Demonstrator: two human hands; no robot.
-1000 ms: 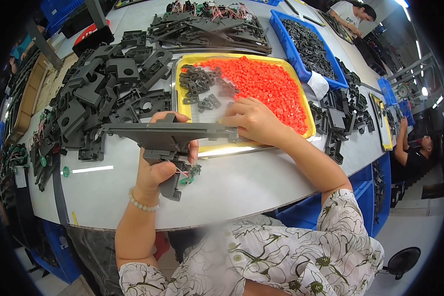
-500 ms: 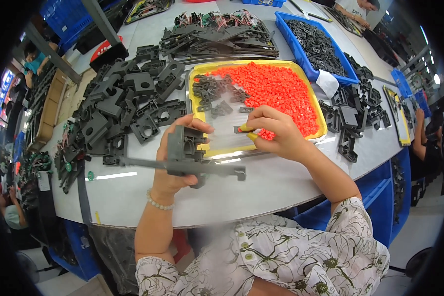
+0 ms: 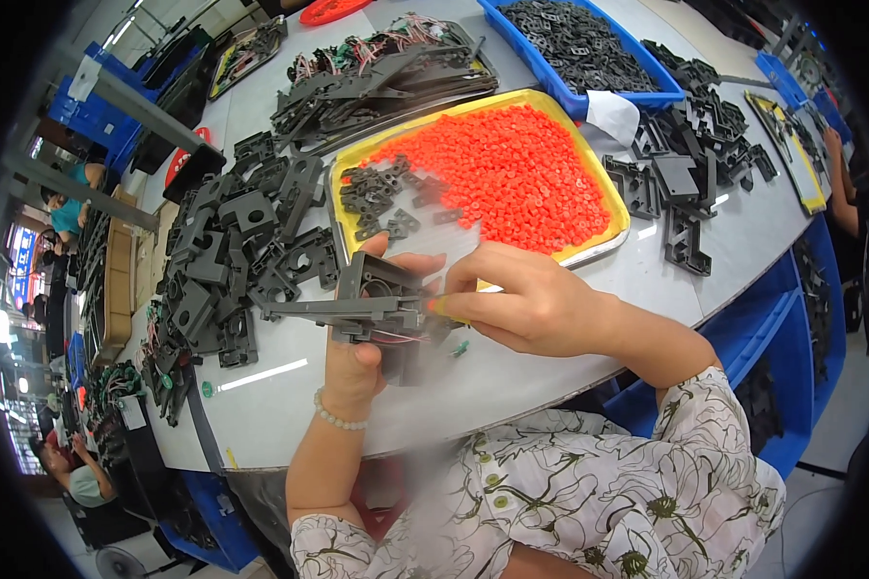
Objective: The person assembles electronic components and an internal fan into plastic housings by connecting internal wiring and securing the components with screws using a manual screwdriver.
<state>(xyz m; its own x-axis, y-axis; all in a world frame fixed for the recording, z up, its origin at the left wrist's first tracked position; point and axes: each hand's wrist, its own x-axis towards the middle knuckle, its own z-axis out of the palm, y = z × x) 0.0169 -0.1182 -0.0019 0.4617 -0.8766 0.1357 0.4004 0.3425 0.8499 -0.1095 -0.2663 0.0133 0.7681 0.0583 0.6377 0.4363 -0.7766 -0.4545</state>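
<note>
1. Heaps of dark plastic brackets (image 3: pixel 232 261) fill the tabletop (image 3: pixel 570 338) at nine o'clock of the hands
2. Left hand (image 3: pixel 362 352), grip closed round a grey plastic housing (image 3: pixel 372 304), now holds it lifted clear of the tabletop and nearer the chest than a second ago, long arm pointing to nine o'clock
3. Right hand (image 3: pixel 526 304), at three o'clock of the housing, has left the yellow tray (image 3: pixel 603 246) and pinches shut on something tiny at the part's edge, so fitting seems underway
4. Orange pieces (image 3: pixel 512 174) lie at twelve o'clock
5. Pinched piece is hidden by fingertips; wires below are blurred
</note>
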